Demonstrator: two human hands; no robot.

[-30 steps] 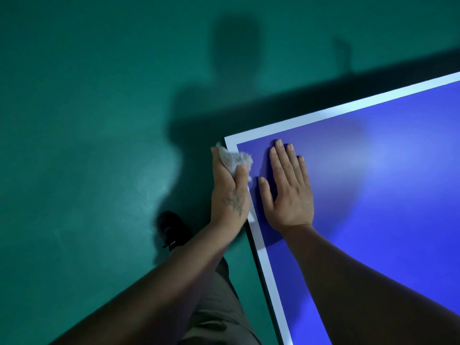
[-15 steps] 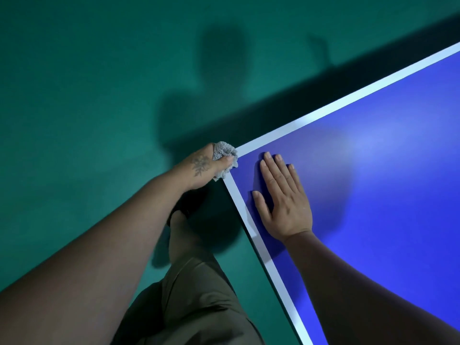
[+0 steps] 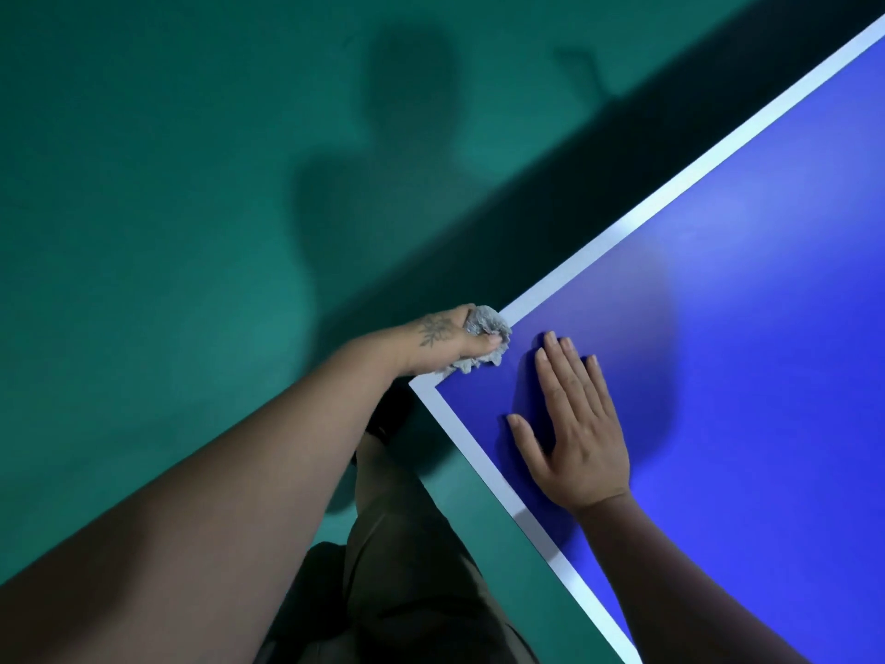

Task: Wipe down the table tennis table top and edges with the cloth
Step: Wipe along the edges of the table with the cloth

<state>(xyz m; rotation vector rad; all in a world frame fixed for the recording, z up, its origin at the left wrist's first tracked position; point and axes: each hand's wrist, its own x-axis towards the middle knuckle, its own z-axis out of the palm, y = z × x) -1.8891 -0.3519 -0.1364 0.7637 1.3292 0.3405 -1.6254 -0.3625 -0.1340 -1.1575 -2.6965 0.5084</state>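
The blue table tennis table (image 3: 747, 357) with a white border line fills the right side of the head view, its corner near the middle. My left hand (image 3: 443, 340) grips a crumpled grey cloth (image 3: 483, 340) and presses it on the white line of the far edge, just past the corner. My right hand (image 3: 574, 433) lies flat on the blue top beside the corner, fingers spread, holding nothing.
A green floor (image 3: 167, 232) surrounds the table, with my shadow and the table's shadow on it. My leg in olive trousers (image 3: 407, 567) and a dark shoe (image 3: 390, 414) stand close to the near table edge.
My left hand with the cloth has moved from the near side edge round the corner onto the far edge. My right hand has stayed flat on the top. The view has shifted.
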